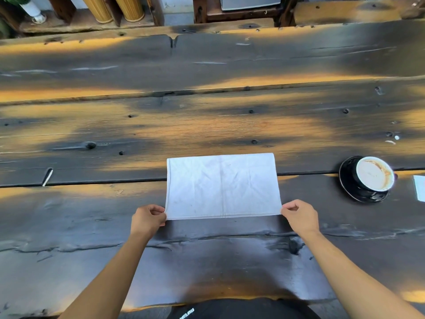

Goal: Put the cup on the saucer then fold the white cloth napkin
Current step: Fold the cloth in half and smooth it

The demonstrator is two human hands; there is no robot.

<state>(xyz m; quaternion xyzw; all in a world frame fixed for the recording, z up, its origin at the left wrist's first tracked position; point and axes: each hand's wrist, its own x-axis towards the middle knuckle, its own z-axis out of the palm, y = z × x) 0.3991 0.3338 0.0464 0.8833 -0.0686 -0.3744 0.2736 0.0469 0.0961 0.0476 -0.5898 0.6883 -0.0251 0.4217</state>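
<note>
The white cloth napkin (pixel 222 186) lies flat on the dark wooden table (pixel 207 125) as a wide rectangle with a crease down its middle. My left hand (pixel 148 219) pinches its near left corner. My right hand (pixel 300 216) pinches its near right corner. To the right, a black cup (pixel 373 174) with a pale, coffee-stained inside stands on a black saucer (pixel 347 180).
A white paper edge (pixel 420 187) shows at the far right, beside the saucer. Small white scraps (pixel 393 140) lie behind the cup, and a white sliver (pixel 47 177) sits in a crack at left. Bamboo posts (pixel 112 8) and furniture stand beyond the table's far edge.
</note>
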